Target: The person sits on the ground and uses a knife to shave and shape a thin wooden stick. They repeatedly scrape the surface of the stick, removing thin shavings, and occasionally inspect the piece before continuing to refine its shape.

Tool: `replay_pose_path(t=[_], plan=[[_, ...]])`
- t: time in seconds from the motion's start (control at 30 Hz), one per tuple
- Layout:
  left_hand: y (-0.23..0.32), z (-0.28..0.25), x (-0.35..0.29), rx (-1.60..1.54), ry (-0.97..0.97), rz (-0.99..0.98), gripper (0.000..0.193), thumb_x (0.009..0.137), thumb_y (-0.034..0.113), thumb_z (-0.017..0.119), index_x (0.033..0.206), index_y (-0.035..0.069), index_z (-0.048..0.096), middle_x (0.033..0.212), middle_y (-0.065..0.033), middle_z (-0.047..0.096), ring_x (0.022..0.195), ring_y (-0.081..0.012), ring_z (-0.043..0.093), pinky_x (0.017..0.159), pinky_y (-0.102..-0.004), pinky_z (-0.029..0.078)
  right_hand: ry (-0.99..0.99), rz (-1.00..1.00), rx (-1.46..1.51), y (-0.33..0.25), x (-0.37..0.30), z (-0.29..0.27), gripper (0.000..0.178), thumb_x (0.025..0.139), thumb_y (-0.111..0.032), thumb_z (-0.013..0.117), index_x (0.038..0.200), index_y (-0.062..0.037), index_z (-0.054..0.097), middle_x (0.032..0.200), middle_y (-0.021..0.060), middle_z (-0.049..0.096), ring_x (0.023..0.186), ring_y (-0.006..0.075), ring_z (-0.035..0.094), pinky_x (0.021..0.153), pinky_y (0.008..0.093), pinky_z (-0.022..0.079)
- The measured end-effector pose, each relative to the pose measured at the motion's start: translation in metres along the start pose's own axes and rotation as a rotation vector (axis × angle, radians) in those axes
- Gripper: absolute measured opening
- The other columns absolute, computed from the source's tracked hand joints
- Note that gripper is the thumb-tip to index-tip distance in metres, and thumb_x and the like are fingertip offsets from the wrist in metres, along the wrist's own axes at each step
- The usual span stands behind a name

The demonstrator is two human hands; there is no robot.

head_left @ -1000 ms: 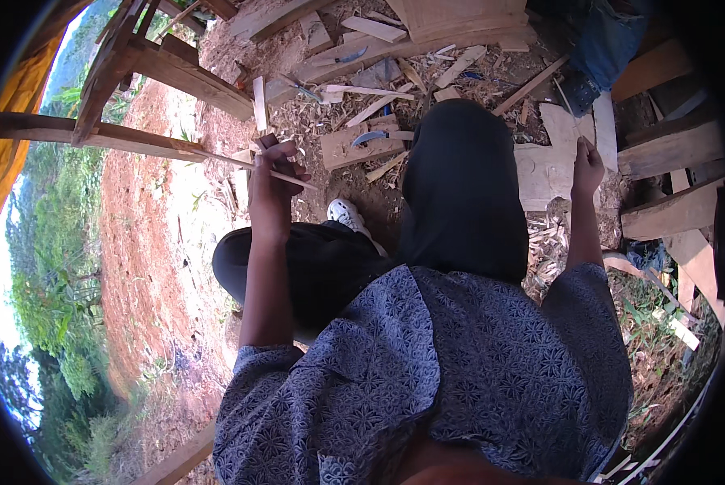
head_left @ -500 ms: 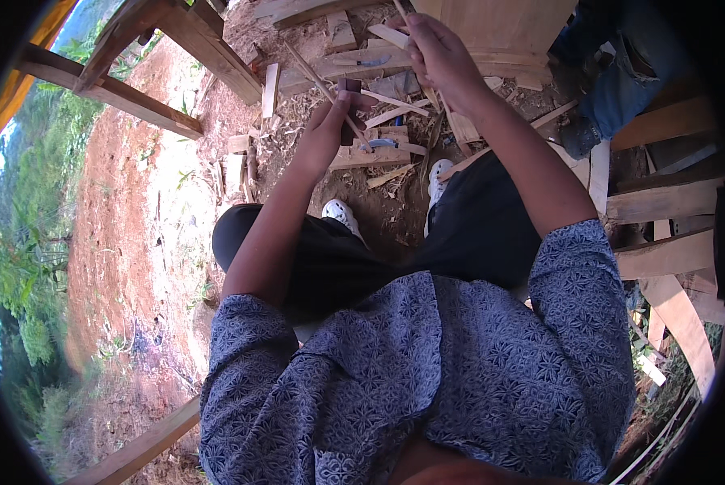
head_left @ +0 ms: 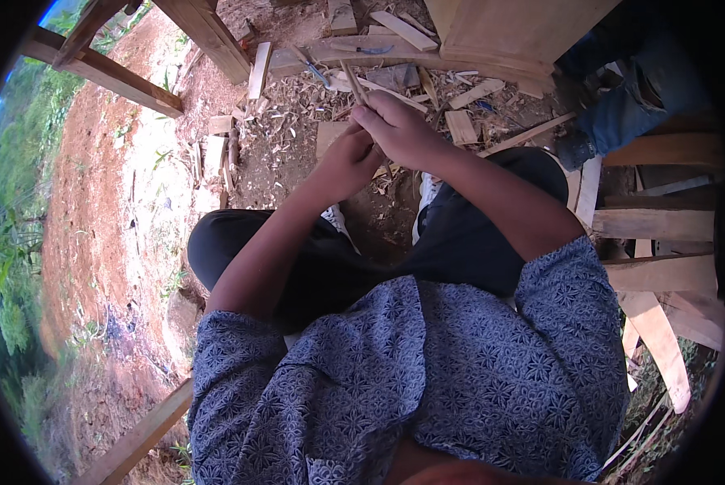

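My right hand [head_left: 399, 133] is closed round a thin wooden stick [head_left: 349, 78], whose upper end sticks out beyond the fingers, tilted up and to the left. Pressed against it from below is my left hand [head_left: 349, 164], its fingers curled round the same stick. A short dark length of the stick shows beneath the hands. The dark brown piece seen earlier at my left hand is hidden now. Beyond my hands, a tool with a bluish blade [head_left: 317, 76] lies among shavings on the ground. Another slim blade [head_left: 374, 50] rests on a plank.
Wood offcuts such as a pale strip [head_left: 259, 70] and a small board [head_left: 461, 127] litter the ground. A large wooden panel [head_left: 508, 32] stands ahead. At right are another person's jeans-clad leg [head_left: 621, 121] and stacked planks [head_left: 657, 226]. A timber frame [head_left: 120, 81] stands at left.
My hands were apart, the left with a dark piece and a stick, the right raised with a pale stick. They have come together, the right moving down and left. The view has shifted slightly.
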State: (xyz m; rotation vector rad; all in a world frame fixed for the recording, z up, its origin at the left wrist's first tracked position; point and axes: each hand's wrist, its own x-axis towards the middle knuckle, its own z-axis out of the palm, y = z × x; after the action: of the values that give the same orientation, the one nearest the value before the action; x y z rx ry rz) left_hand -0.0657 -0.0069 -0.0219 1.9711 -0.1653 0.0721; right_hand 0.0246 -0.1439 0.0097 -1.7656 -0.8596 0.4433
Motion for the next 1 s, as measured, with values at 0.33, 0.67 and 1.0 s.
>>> replay_pose_path(t=[0.33,0.67,1.0], plan=[[0.032,-0.022,0.032,-0.164,0.194,-0.198,0.032,0.105,0.027,0.055,0.111,-0.003,0.064,0.089,-0.0103,0.064,0.083,-0.0173,0.060,0.078,-0.0341,0.048,0.054,-0.065,0.193,-0.007,0.038,-0.032,0.034,0.111,-0.032,0.041,0.124,-0.0072,0.060,0.102,0.0021,0.063,0.094,0.0107,0.061,0.087,0.0251,0.048],[0.033,-0.084,0.066,-0.260,0.397,-0.351,0.053,0.105,0.044,0.054,0.123,-0.004,0.064,0.107,-0.0060,0.069,0.100,-0.0125,0.059,0.097,-0.0284,0.045,0.038,0.370,-0.866,0.288,0.124,-0.310,0.034,0.096,-0.034,0.059,0.103,-0.0025,0.070,0.086,0.0107,0.071,0.073,0.0219,0.068,0.068,0.0394,0.055],[0.010,-0.080,0.124,-0.147,0.381,-0.504,0.046,0.108,0.039,0.049,0.102,-0.004,0.066,0.107,-0.0106,0.069,0.105,-0.0147,0.062,0.102,-0.0322,0.044,-0.592,0.672,-1.036,0.432,0.054,-0.270,0.024,0.088,-0.021,0.063,0.103,-0.0031,0.071,0.093,0.0178,0.073,0.081,0.0290,0.071,0.073,0.0414,0.056]])
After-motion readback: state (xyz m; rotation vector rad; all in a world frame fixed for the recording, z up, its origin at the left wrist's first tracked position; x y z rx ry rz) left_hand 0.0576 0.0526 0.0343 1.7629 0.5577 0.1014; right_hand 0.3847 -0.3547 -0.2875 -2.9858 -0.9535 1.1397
